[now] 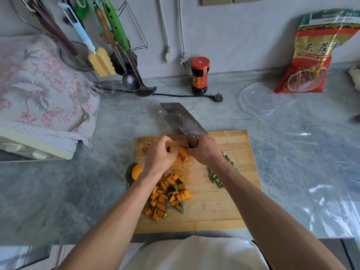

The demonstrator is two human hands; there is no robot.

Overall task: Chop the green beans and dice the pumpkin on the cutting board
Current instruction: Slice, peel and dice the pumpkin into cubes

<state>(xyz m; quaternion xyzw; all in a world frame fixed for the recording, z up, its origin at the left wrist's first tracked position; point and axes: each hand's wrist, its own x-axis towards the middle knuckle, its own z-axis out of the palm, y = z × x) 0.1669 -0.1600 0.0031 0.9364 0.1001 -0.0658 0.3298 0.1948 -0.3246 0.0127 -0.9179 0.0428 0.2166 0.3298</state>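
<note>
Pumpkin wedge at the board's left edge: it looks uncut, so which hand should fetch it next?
Probably the left hand: the wedge lies beside it, while the right hand grips the cleaver.

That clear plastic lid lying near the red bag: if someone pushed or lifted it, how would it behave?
The clear lid looks thin and see-through, so it is probably very light and a bit bendy. It lies flat on the smooth grey counter, so a nudge would likely make it slide rather than tip. Being round, it might roll if stood on edge.
</note>
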